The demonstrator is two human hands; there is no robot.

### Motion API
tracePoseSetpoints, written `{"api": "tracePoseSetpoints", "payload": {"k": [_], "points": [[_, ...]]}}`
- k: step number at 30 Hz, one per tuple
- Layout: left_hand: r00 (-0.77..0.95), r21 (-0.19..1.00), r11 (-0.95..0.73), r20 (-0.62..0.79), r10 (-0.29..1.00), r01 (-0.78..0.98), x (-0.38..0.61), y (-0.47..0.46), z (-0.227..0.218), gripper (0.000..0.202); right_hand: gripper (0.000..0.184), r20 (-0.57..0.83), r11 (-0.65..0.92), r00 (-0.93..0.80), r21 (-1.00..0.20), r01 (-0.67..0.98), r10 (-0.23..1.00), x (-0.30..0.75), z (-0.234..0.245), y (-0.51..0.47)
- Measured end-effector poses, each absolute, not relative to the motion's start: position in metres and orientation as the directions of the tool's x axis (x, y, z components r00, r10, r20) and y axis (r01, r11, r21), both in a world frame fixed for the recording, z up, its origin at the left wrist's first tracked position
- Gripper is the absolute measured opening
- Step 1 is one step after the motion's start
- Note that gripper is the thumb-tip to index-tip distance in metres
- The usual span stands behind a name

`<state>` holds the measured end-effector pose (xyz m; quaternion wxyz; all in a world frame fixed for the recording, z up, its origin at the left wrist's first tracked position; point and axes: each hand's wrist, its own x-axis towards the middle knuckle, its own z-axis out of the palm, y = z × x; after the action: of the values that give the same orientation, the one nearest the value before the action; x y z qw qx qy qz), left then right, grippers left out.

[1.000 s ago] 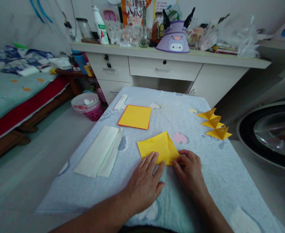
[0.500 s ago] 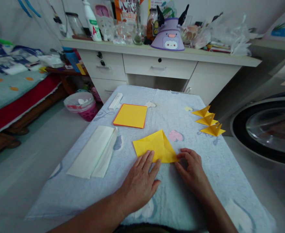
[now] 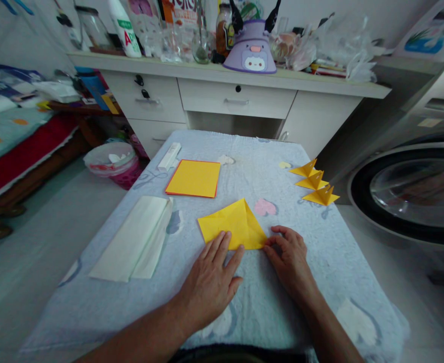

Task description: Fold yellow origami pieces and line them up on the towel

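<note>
A partly folded sheet of yellow origami paper [image 3: 231, 222] lies in front of me on the cloth. My left hand [image 3: 212, 280] rests flat on its lower edge, fingers stretched out and a little apart. At the paper's right corner, my right hand [image 3: 288, 257] has its thumb and fingertips closed on the tip, the other fingers curled. A stack of square yellow sheets with red-orange edges [image 3: 194, 179] sits farther back. Three folded yellow paper pieces with pointed tips [image 3: 314, 182] stand in a row at the right edge.
A blue patterned cloth [image 3: 259, 297] covers the table. On its left lie a folded pale paper towel [image 3: 133, 239] and a small white box [image 3: 169, 157]. Behind stands a white cabinet [image 3: 239, 93] with a cluttered top. A pink bin [image 3: 125, 174] is at left, a washing machine [image 3: 406, 191] at right.
The whole view has shifted slightly, so everything appears farther left. Both hands keep nearly the same place on the yellow paper, whose folds look unchanged.
</note>
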<state>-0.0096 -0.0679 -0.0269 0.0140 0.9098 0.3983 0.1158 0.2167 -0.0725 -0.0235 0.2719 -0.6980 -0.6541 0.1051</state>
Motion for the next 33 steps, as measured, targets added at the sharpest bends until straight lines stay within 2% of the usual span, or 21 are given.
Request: {"api": "tracePoseSetpoints", "payload": {"k": [6,14,28,33], "points": [[0.648,0.122,-0.680,0.220,0.729,0.723,-0.0096,-0.0679,-0.0294,0.061,0.011,0.196,-0.029,0.140,-0.484,0.875,0.971,0.2144,-0.0238,-0.0710],[0.649,0.090,-0.679,0.222,0.727,0.729,-0.0077,-0.0675,-0.0261,0.064,0.011,0.190,-0.048,0.164,-0.500,0.865,0.968,0.2106,-0.0209,-0.0706],[0.658,0.095,-0.680,0.187,0.729,0.727,-0.0082,-0.0663,-0.0234,0.069,0.010,0.206,-0.070,0.189,-0.478,0.875,0.960,0.2083,-0.0213,-0.0695],[0.691,0.076,-0.709,0.170,0.702,0.701,-0.0110,-0.0653,-0.0215,0.065,0.009,0.179,-0.094,0.204,-0.485,0.869,0.963,0.2076,-0.0205,-0.0688]]}}
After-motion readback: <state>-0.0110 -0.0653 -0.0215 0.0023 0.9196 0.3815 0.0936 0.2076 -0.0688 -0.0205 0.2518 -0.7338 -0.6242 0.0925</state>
